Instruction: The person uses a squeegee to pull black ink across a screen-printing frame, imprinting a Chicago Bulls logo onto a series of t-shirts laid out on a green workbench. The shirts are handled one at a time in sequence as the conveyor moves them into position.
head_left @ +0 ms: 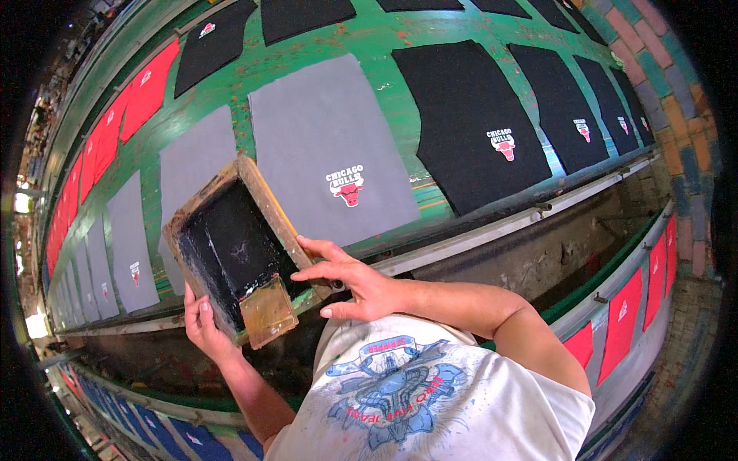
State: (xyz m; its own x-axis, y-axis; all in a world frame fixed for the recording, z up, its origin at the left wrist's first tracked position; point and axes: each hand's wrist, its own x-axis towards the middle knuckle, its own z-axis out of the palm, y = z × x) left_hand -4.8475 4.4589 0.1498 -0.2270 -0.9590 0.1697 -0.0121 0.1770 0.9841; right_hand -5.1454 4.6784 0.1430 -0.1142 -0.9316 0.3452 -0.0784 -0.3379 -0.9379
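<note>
A worn wooden printing screen (pixel 275 203) with a dark mesh is tilted in front of me above the table edge. My left hand (pixel 204 329) is closed on its lower left side, with the fingertips showing at the rim. At the near end of the screen leans a squeegee (pixel 268 312), a yellowish-brown block, resting inside against the frame. My right hand (pixel 355 283) is at the screen's right rim, its fingers stretched apart and touching or very near the wood. Just beyond lies a grey fabric piece (pixel 311 123) printed with a red-and-white bull's head and lettering.
A long green table (pixel 377 34) carries grey pieces, black fabric pieces (pixel 469 115) and red fabric pieces (pixel 150 88). Along its near edge runs a metal rail (pixel 469 240). Behind me another table holds red pieces (pixel 619 326) and blue pieces (pixel 196 439). Brick paving (pixel 676 100) is at right.
</note>
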